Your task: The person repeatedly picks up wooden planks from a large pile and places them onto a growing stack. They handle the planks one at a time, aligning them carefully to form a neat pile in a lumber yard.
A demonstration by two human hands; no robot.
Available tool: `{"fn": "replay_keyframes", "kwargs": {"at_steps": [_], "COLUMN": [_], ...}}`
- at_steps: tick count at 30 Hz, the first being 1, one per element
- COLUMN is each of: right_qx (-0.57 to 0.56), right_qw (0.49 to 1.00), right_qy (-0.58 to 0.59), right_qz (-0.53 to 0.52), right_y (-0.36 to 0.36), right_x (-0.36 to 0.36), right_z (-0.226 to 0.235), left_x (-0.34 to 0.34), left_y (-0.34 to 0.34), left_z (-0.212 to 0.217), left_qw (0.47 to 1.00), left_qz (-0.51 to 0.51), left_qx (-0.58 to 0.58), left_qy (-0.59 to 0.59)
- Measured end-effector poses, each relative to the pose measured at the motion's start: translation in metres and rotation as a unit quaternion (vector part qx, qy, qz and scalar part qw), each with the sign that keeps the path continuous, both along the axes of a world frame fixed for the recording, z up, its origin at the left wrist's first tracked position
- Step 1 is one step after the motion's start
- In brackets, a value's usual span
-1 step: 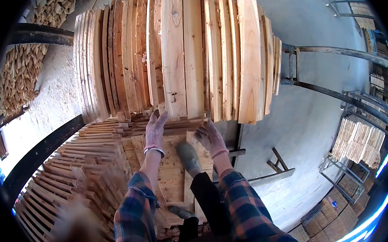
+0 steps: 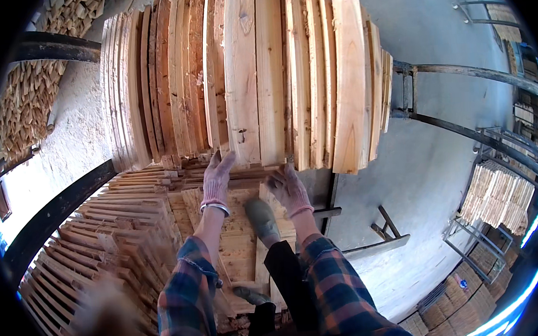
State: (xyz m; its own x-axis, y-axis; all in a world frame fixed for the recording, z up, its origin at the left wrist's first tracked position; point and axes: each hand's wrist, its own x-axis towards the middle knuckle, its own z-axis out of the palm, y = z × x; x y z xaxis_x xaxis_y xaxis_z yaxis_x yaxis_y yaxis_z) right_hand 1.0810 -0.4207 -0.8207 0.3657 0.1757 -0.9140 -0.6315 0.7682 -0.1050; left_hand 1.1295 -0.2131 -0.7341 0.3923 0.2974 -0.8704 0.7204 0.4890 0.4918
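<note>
A row of wooden boards lies side by side in front of me, their near ends uneven. My left hand, in a pinkish knit glove, reaches the near ends of the boards left of the middle. Its fingers are stretched and apart, the tips at the wood. My right hand, gloved alike, is at the near end of a pale board just right of the middle. The thumb points up at the board's edge and the other fingers bend loosely to the left, apart from the thumb. Neither hand is seen wrapped round a board.
Dark metal bars run at the left, and a metal frame extends to the right. Stacked wood strips fill the lower left. A board platform lies below my hands, near my shoes. A bundle of pale slats stands far right.
My right hand has shifted slightly left and up along the board ends. My left hand has moved a little right. The right-hand boards appear shifted slightly to the right.
</note>
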Motion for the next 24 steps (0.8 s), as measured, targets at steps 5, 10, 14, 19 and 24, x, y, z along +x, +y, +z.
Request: {"fn": "replay_keyframes", "kwargs": {"at_steps": [5, 10, 14, 19, 24], "right_qx": [0.013, 0.0, -0.032, 0.053, -0.198], "right_qw": [0.992, 0.993, 0.994, 0.998, 0.789], "right_qy": [-0.048, -0.074, -0.079, -0.039, -0.022], "right_qz": [-0.12, -0.09, -0.073, -0.005, 0.582], "right_y": [0.04, 0.043, 0.03, 0.006, -0.013], "right_x": [0.062, 0.059, 0.047, -0.013, 0.019], "right_z": [-0.001, 0.01, 0.018, 0.036, 0.061], "left_x": [0.02, -0.01, -0.005, -0.109, -0.123], "left_y": [-0.004, -0.018, -0.034, -0.039, -0.013], "left_z": [-0.027, -0.074, -0.053, -0.069, -0.095], "left_qw": [0.997, 0.99, 0.998, 0.996, 0.981], "left_qz": [-0.057, 0.054, -0.012, -0.032, -0.101], "left_qx": [-0.035, -0.119, -0.069, -0.059, -0.16], "left_qy": [0.05, -0.046, 0.008, -0.064, -0.042]}}
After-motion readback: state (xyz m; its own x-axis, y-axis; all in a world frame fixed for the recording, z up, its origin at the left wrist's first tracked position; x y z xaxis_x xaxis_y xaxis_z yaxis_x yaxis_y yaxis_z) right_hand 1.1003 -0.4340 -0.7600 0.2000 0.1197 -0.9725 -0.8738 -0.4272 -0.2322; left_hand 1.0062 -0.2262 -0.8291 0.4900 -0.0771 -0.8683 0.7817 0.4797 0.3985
